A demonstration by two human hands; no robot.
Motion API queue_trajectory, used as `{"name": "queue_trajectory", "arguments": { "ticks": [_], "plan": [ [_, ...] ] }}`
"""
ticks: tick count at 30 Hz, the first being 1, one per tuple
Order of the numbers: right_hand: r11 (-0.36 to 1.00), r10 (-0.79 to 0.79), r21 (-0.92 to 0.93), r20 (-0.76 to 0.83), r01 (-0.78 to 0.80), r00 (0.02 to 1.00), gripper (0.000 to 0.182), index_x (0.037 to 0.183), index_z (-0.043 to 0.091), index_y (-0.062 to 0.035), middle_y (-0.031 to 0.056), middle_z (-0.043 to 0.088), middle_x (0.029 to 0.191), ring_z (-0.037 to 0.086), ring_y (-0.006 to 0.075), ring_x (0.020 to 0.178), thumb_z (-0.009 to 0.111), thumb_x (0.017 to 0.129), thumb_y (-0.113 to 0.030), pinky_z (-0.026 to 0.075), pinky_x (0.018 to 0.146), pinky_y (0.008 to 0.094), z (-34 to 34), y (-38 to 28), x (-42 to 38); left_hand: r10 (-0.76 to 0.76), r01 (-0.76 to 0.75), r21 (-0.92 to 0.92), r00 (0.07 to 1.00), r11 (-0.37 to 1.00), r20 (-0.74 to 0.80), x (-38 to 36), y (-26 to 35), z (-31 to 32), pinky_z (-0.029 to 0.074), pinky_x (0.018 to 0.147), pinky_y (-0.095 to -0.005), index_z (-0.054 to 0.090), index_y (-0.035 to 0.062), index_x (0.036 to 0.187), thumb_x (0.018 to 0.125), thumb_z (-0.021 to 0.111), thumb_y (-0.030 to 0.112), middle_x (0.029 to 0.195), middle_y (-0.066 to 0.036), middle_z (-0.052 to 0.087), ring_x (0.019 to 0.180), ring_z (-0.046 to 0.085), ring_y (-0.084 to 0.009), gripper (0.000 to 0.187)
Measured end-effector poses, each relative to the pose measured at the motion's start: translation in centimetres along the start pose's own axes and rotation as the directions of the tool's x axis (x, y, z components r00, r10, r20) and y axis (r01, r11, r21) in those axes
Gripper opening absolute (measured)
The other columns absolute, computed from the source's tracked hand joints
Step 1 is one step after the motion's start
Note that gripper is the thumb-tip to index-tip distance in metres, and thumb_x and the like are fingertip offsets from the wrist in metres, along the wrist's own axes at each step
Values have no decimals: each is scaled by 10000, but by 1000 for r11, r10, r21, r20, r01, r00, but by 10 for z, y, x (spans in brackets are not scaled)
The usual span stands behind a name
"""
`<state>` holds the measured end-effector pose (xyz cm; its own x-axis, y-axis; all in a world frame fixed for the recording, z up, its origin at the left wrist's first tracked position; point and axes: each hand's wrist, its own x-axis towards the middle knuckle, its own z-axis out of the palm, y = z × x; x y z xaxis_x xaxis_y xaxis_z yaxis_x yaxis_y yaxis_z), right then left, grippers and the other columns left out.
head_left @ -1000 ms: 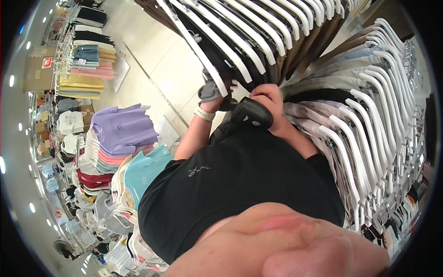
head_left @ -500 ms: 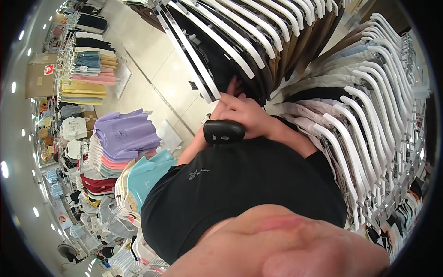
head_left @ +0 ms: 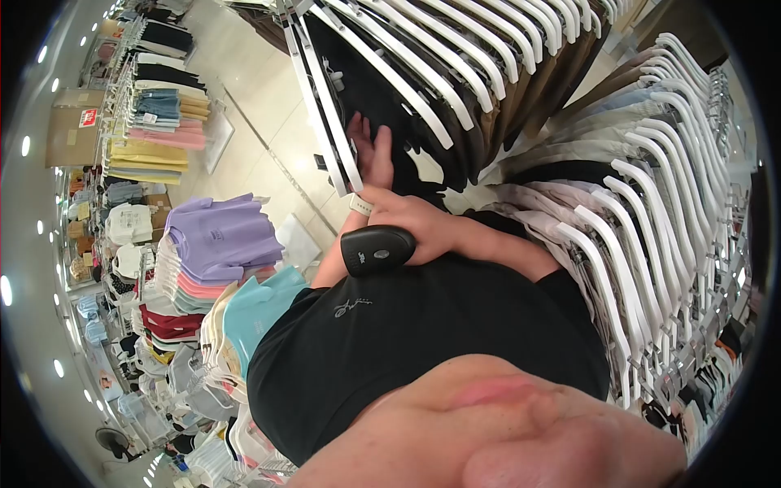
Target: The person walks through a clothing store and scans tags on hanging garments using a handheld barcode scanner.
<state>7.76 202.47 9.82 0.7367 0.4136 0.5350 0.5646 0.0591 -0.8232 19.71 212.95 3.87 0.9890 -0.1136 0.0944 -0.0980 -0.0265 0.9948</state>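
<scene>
My right hand (head_left: pixel 419 226) is closed around a black handheld scanner (head_left: pixel 379 250) in front of my chest. One of its fingers reaches to the lower ends of two white hangers (head_left: pixel 324 122). My left hand (head_left: pixel 373 154) is just beyond it, with fingers spread beside a black garment (head_left: pixel 362 93) on these hangers. Nothing shows in its grasp. A pale band (head_left: pixel 359 205) is around my left wrist, partly behind my right hand.
More white hangers (head_left: pixel 455 69) carry dark and brown garments at the top. A second rack (head_left: pixel 643 220) holds light garments close on the right. Purple (head_left: pixel 220 236) and turquoise shirts (head_left: pixel 256 313) hang at the left. Tiled floor (head_left: pixel 277 154) shows between the racks.
Both hands and the scanner have moved left. My left hand has come out from behind the right, fingers now spread. The two front hangers have shifted left and slightly down.
</scene>
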Motion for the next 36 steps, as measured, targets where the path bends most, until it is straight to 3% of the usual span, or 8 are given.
{"name": "queue_trajectory", "arguments": {
  "ticks": [5, 11, 20, 24, 27, 31, 32, 36],
  "plan": [
    [998, 15, -57, 31, -13, 999, 515, 1190, 652, -111, 264, 419, 1516, 557, 441, 1264, 827, 722, -238, 495, 1014, 470, -5, 2, -2, -393, 362, -319, 919, 876, -36, 8, 19, 1, 360, 1165, -428, 265, 19, 1560, 1056, 544, 360, 1591, -173, 322, 1481, 333, -302, 670],
    [999, 52, 8, 24, -52, 998, 484, 1149, 662, -114, 245, 422, 1514, 524, 417, 1302, 828, 718, -260, 479, 1025, 486, -7, 6, -3, 108, -107, 33, 993, 994, -47, 5, 6, -2, 392, 1135, -406, 332, 9, 1537, 1066, 512, 380, 1549, -174, 400, 1437, 402, -289, 626],
    [994, 1, 114, 7, -2, 1000, 484, 1157, 654, -88, 228, 449, 1493, 539, 394, 1310, 829, 726, -221, 455, 1061, 433, -8, 17, 1, -83, 90, -106, 994, 990, 68, 23, 35, 0, 472, 987, -362, 543, -12, 1404, 1086, 351, 512, 1297, -120, 648, 1165, 613, -202, 643],
    [909, -208, 270, -364, 316, 908, 634, 1315, 557, -15, 187, 526, 1415, 574, 281, 1287, 813, 740, -89, 455, 1074, 401, 0, 40, 3, -122, 145, -146, 980, 979, 157, 21, 23, -14, 478, 954, -358, 552, -5, 1396, 1075, 375, 527, 1236, -113, 676, 1118, 636, -194, 646],
    [933, 139, 358, -384, 9, 913, 689, 1360, 507, 23, 166, 577, 1369, 598, 237, 1248, 811, 744, -35, 471, 1062, 377, -7, 42, -15, -123, 154, -167, 976, 974, 182, 17, 22, -17, 486, 954, -377, 575, -3, 1359, 1078, 395, 505, 1207, -106, 690, 1080, 655, -208, 608],
    [766, 485, 617, -373, -179, 791, 391, 1233, 626, 17, 113, 728, 1087, 690, 145, 931, 758, 865, 13, 560, 830, 298, -6, 42, -13, -164, 209, -211, 963, 955, 214, 11, 20, -14, 507, 939, -362, 610, -3, 1284, 1087, 373, 498, 1167, -119, 697, 1066, 659, -204, 588],
    [844, 459, 510, -526, -166, 716, 257, 1131, 683, 3, 64, 734, 923, 671, 109, 798, 746, 881, 4, 544, 721, 263, 2, 50, -10, -201, 262, -248, 948, 933, 245, 8, 20, -15, 498, 947, -341, 615, -8, 1270, 1091, 345, 512, 1160, -123, 699, 1086, 649, -199, 613],
    [763, 593, 592, -481, -260, 646, 261, 1137, 693, -28, 18, 703, 946, 627, 89, 813, 766, 888, -60, 514, 733, 262, -2, 51, -4, -303, 361, -315, 928, 878, 217, 7, 13, -12, 505, 931, -310, 629, -7, 1217, 1095, 386, 481, 1117, -102, 692, 1043, 644, -179, 560]
  ]
}}
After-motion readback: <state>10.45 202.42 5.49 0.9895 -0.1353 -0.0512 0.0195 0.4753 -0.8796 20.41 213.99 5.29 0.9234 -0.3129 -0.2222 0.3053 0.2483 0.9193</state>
